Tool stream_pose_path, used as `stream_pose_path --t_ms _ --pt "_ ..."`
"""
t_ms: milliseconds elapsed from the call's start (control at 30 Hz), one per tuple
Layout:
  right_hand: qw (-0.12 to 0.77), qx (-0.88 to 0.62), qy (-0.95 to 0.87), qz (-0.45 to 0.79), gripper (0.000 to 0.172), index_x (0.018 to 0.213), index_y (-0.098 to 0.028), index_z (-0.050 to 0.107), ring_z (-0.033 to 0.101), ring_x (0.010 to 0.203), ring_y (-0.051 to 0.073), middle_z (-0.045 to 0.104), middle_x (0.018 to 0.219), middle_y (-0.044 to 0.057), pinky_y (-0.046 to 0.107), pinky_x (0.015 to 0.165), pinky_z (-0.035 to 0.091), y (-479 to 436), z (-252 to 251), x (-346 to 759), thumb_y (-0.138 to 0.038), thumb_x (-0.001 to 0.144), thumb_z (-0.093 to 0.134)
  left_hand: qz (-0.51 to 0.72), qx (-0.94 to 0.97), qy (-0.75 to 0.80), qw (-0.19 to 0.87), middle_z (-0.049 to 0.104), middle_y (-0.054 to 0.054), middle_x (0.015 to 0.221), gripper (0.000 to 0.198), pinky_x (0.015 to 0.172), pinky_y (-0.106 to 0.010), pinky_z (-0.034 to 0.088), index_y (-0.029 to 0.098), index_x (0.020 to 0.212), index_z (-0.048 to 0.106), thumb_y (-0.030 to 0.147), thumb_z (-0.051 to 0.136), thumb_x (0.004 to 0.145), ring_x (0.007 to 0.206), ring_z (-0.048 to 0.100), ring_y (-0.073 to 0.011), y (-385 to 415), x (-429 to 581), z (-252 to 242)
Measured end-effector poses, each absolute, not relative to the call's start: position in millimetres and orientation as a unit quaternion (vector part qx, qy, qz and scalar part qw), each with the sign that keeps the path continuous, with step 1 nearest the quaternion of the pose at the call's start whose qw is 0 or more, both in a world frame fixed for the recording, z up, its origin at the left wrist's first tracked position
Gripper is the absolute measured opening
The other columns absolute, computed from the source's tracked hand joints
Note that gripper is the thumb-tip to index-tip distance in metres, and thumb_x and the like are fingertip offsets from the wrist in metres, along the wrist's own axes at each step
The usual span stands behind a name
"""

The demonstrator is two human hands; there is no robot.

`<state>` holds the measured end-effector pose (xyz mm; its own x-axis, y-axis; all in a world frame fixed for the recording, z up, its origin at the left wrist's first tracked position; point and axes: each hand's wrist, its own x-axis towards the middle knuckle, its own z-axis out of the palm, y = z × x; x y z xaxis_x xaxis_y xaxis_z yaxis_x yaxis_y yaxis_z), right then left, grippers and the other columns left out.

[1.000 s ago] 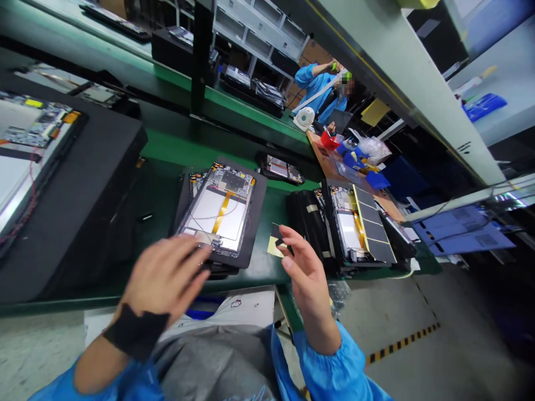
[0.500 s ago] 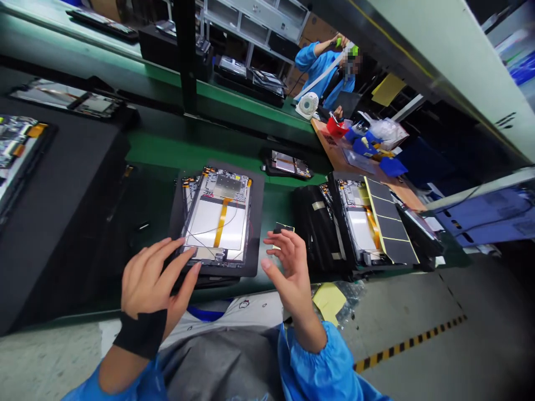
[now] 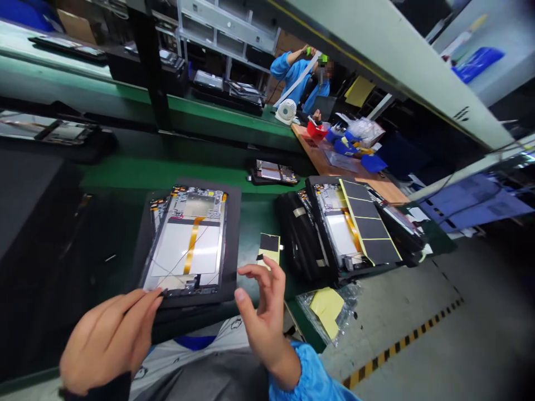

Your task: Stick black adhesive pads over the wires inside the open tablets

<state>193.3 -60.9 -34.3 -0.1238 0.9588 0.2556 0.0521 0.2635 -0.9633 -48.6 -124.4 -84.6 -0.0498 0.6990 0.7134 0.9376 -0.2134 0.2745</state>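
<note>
1. You work at a long green surface (image 3: pixel 117 172) with a black mat at the far left of the frame. A second green surface runs across the upper left, carrying dark trays.
2. Beyond it, at the top centre, stands a white metal shelf unit (image 3: pixel 221 28). Just right of that, a co-worker in a blue smock (image 3: pixel 292 81) raises one arm.
3. At the upper right, a wooden desk (image 3: pixel 334 159) holds a red cup (image 3: pixel 316 130) and blue items. A small white fan (image 3: pixel 286 111) stands at its far end.
4. At the lower right, the grey floor (image 3: pixel 401 362) carries a strip of black-and-yellow hazard tape (image 3: pixel 401 345).
5. An opened tablet (image 3: pixel 188 245) lies in a black tray (image 3: pixel 233 239) at lower centre, with its yellow ribbon and white panel facing up.
6. Your left hand (image 3: pixel 108 342) is open at the bottom edge of that tray, its fingertips (image 3: pixel 156 294) resting near the tablet's lower left corner.
7. Your right hand (image 3: pixel 263 317) is open and empty, with curved fingers, just below a black-and-yellow adhesive patch (image 3: pixel 270 249) lying on the green surface, right of the tray.
8. A second opened tablet (image 3: pixel 338 223) lies further right, under a yellow-edged black sheet (image 3: pixel 368 223).
</note>
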Motion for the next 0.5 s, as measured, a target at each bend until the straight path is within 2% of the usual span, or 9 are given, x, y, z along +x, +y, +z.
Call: stream_pose_path --t_ms 67,167,300,400,500 --pt "0.513 -0.393 -0.604 0.467 0.064 0.149 -0.036 0.037 0.067 0.115 0.020 0.073 0.121 0.003 0.040 0.110 0.047 -64.3 -30.5 189.2 -0.017 0.097 0.068 -0.452 -0.643 -0.608 0.110 0.072 -0.003 0.098 0.027 0.075 -0.039 0.052 0.030 0.121 0.070 0.020 0.068 0.096 0.080 0.066 -0.0228 -121.3 -27.6 -69.2" --pt "0.522 -0.349 -0.574 0.525 0.068 0.146 -0.037 0.040 0.070 0.107 0.019 0.075 0.116 0.001 0.035 0.099 0.054 -64.5 -20.8 179.8 -0.019 0.091 0.076 -0.560 -0.541 -0.620 -0.097 0.072 0.000 0.099 0.016 0.082 -0.029 0.057 0.028 0.105 0.069 0.018 0.056 0.102 0.091 0.070 -0.0175 -112.3 19.4 -37.7" --pt "0.526 -0.359 -0.513 0.576 0.066 0.139 -0.033 0.045 0.072 0.093 0.017 0.076 0.103 -0.001 0.032 0.088 0.058 -55.5 -8.3 172.5 -0.015 0.085 0.079 -0.590 -0.495 -0.596 -0.228 0.073 0.004 0.086 0.012 0.069 -0.019 0.060 0.026 0.102 0.068 0.026 0.056 0.105 0.074 0.072 -0.0120 -97.9 58.9 -17.0" --pt "0.513 -0.392 -0.506 0.572 0.063 0.137 -0.031 0.047 0.070 0.089 0.016 0.074 0.094 -0.003 0.032 0.089 0.055 -46.4 -5.7 175.3 -0.013 0.084 0.078 -0.564 -0.526 -0.592 -0.236 0.075 0.003 0.086 0.010 0.067 -0.020 0.060 0.026 0.107 0.069 0.027 0.059 0.104 0.073 0.073 -0.0126 -96.2 50.1 -20.7" --pt "0.496 -0.411 -0.536 0.546 0.058 0.136 -0.029 0.049 0.068 0.090 0.015 0.072 0.090 -0.005 0.034 0.095 0.050 -36.1 -5.9 182.7 -0.013 0.086 0.075 -0.498 -0.627 -0.590 -0.103 0.078 -0.003 0.107 0.017 0.087 -0.030 0.060 0.027 0.115 0.070 0.020 0.061 0.102 0.097 0.074 -0.0188 -98.0 24.0 -29.8"
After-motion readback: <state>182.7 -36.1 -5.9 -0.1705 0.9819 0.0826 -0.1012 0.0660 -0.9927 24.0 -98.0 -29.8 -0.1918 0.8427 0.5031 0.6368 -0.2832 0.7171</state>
